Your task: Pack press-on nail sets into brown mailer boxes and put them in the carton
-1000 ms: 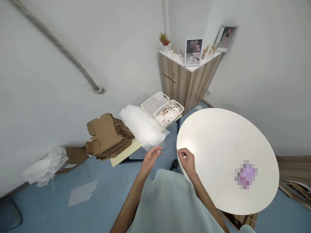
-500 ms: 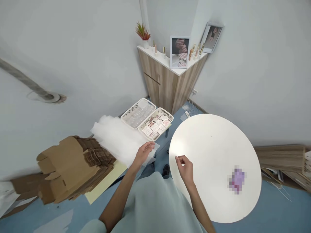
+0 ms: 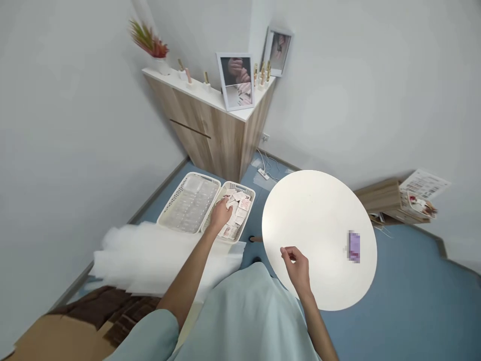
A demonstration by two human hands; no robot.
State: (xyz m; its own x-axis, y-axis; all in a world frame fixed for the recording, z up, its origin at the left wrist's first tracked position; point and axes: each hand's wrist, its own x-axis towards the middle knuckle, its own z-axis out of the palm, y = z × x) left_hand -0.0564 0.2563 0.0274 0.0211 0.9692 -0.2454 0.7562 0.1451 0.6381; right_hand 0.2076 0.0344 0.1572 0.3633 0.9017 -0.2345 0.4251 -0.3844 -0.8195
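Note:
My left hand (image 3: 221, 213) reaches into a white plastic basket (image 3: 252, 193) of small printed cards or packets (image 3: 240, 215). Its thumb and fingers are apart, and the fingertips are over the cards; whether they touch cannot be made out. My right hand (image 3: 298, 268) hovers above the near left part of the round white table (image 3: 319, 210). Thumb and forefinger meet there in a loose ring, with nothing visible between them. Farther right on the tabletop is a purple, pixelated item (image 3: 353, 246).
Beside the card basket stands another white basket (image 3: 190, 203) holding clear plastic pieces. White foam sheets (image 3: 150, 258) and brown cardboard boxes (image 3: 67, 336) lie at the left. A wooden corner cabinet (image 3: 210, 120) carries framed photos, bottles and a plant. Cables and a power strip (image 3: 263, 174) rest on the floor.
My left hand has moved forward from above the foam sheets into the card basket. The right hand keeps its curled shape over the table. The view has turned and shifted.

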